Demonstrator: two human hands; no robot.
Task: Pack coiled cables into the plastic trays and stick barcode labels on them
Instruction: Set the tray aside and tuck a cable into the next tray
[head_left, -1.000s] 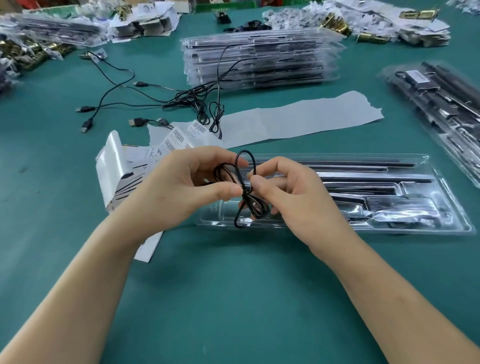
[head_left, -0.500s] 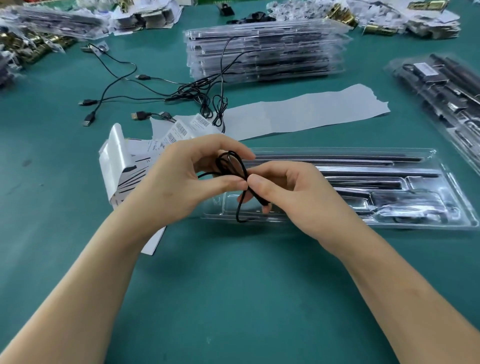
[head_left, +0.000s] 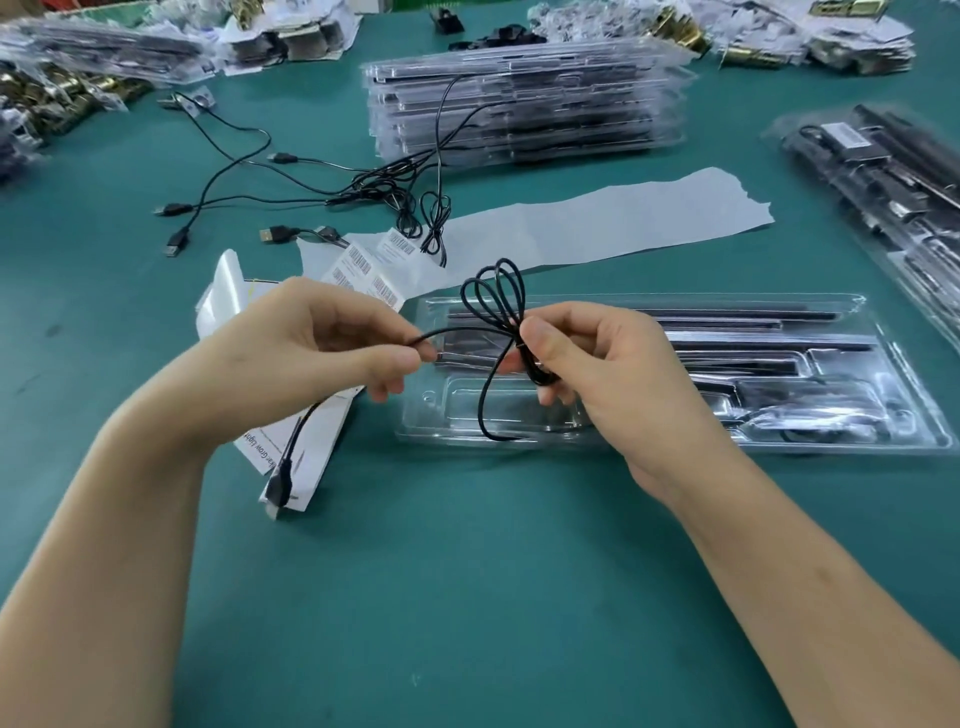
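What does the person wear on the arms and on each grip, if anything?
Nothing that shows. The left grip and the right grip are bare hands: no gloves, no rings. The left forearm and the right forearm are bare to the picture's edge: no sleeves, no watch, no bracelet, no markings.

A teal-green work table (head_left: 467, 597) fills nearly the whole frame. Its matte surface is evenly lit, with only soft, faint shadows. A small dark mark (head_left: 53, 331) sits near the left edge. A bright green strip (head_left: 410, 4) shows at the top centre.
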